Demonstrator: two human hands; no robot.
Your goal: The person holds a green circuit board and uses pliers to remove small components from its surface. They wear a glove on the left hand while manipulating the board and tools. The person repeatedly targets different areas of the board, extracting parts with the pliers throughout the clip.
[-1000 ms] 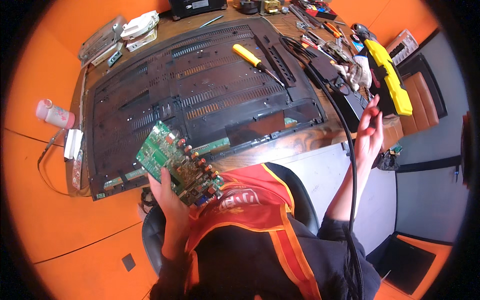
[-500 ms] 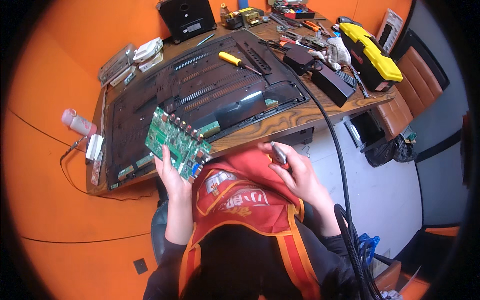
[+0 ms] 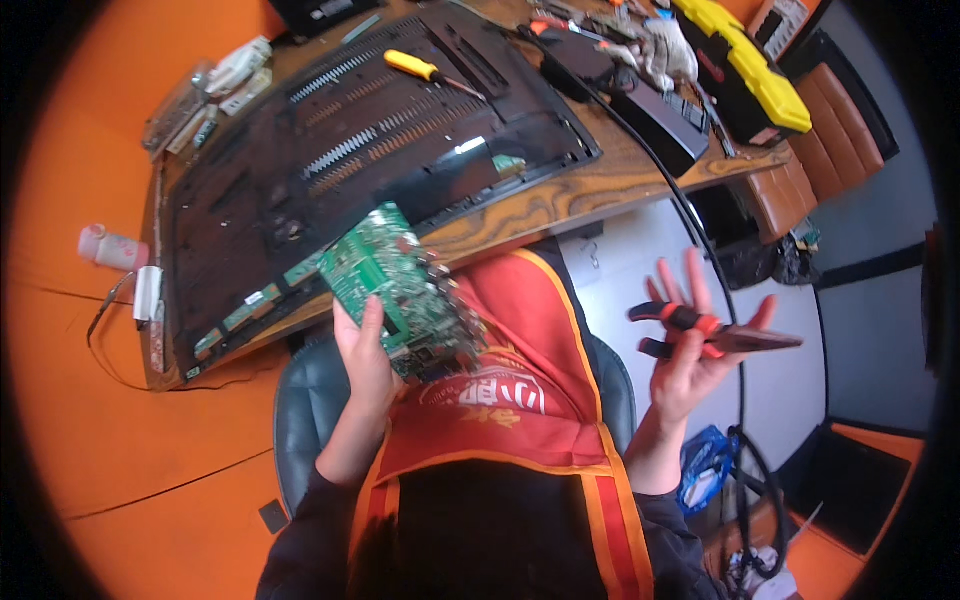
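My left hand [image 3: 362, 362] grips a green circuit board [image 3: 368, 262] by its lower left edge, thumb on top. The board is tilted above my lap, and the connectors along its right side are blurred. Out to the right, my right hand [image 3: 682, 378] is turned palm up with its fingers spread. Across that palm lies a pair of pliers [image 3: 765, 341] with red and black handles, pinned by the thumb, jaws pointing right. Behind the board, a large black panel [image 3: 250, 190], like the back of a flat screen, lies on the wooden table [image 3: 540, 207].
On the panel rests a yellow-handled screwdriver [image 3: 412, 66]. A black power brick [image 3: 655, 125], a whitish glove [image 3: 668, 55] and a yellow-and-black toolbox [image 3: 750, 75] occupy the table's right side. A thick black cable [image 3: 690, 215] hangs over the front edge. A pink bottle [image 3: 112, 247] stands at far left.
My right hand has swung outward to the right and opened its fingers, bringing the pliers into full view. The circuit board has turned and shifted slightly right in my left hand.
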